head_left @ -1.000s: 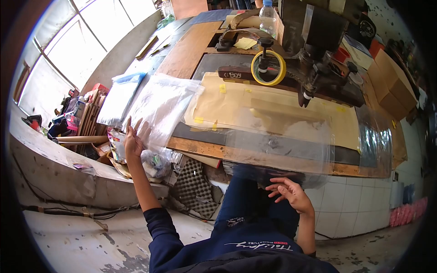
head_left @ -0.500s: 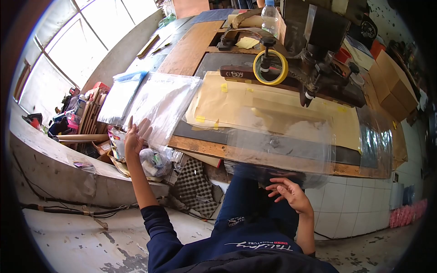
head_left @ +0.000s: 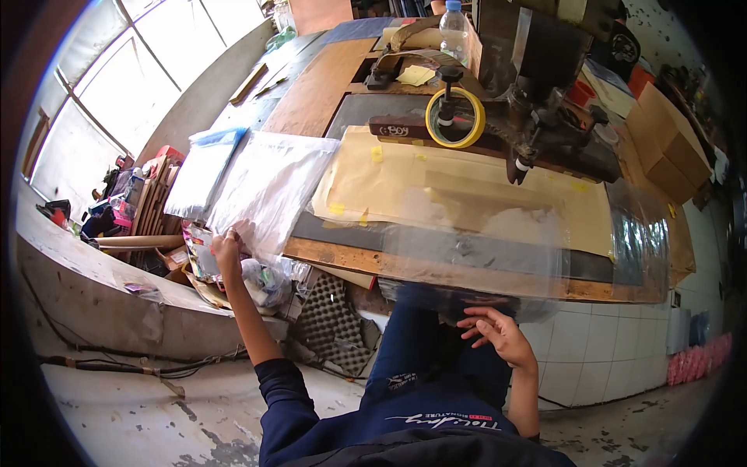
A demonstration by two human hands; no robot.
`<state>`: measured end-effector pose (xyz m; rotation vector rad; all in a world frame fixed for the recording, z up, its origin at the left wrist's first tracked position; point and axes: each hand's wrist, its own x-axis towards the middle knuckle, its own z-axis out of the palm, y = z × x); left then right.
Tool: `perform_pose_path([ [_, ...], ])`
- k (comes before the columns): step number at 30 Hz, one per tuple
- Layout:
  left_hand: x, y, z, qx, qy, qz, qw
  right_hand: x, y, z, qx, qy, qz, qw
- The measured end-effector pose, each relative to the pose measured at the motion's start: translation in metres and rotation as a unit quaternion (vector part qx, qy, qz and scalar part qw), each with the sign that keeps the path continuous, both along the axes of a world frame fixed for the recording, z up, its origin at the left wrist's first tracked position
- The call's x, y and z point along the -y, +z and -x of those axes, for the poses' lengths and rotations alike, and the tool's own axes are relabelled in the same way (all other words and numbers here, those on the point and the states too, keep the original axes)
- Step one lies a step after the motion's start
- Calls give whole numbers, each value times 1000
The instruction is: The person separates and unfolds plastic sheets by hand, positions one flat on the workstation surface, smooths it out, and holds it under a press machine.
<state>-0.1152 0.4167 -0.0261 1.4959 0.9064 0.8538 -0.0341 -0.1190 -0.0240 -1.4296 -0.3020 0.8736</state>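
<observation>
My left hand [head_left: 227,249] is at the near left corner of a pile of clear plastic sheets [head_left: 272,175], fingers pinched on the sheet edge. My right hand [head_left: 500,336] hangs in front of the table's near edge with its fingers loosely apart, holding nothing. Just above it, a clear plastic sheet [head_left: 475,261] lies over the table edge and droops past it. Beneath that sheet is a tan paper board [head_left: 366,175] with bits of yellow tape. A second stack of plastic with a blue top [head_left: 204,171] lies left of the pile.
A dark machine [head_left: 545,93] stands over the board, with a roll of yellow tape [head_left: 480,117] hanging on its front. Behind are a water bottle [head_left: 454,35] and, at right, a cardboard box [head_left: 665,140]. Clutter [head_left: 144,202] fills the left ledge.
My left hand's fingers, raised and straight before, are now bent down onto the corner of the plastic pile. My right hand stays almost in place. The view has shifted slightly.
</observation>
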Motion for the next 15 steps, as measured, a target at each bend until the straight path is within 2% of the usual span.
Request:
perform_pose_path([
  [6, -14, -8, 2, 12, -52, 29, 998, -3, 2, 0, 0, 4, 3, 1000],
  [7, -6, -2, 1, 12, -51, 29, 998, -3, 2, 0, -1, 3, 2, 1000],
  [9, 18, 15, -3, 40, 21, 54, 998, -2, 2, 1, -1, 4, 1, 1000],
  [12, 13, 9, -4, 89, 7, 81, 993, -2, 1, 1, -2, 3, 0, 1000],
  [13, -1, -2, 0, 88, 8, 81, 993, -2, 1, 1, -1, 3, -2, 1000],
  [15, -35, -27, 10, 3, -71, 4, 997, -1, 0, 1, 1, 3, -4, 1000],
])
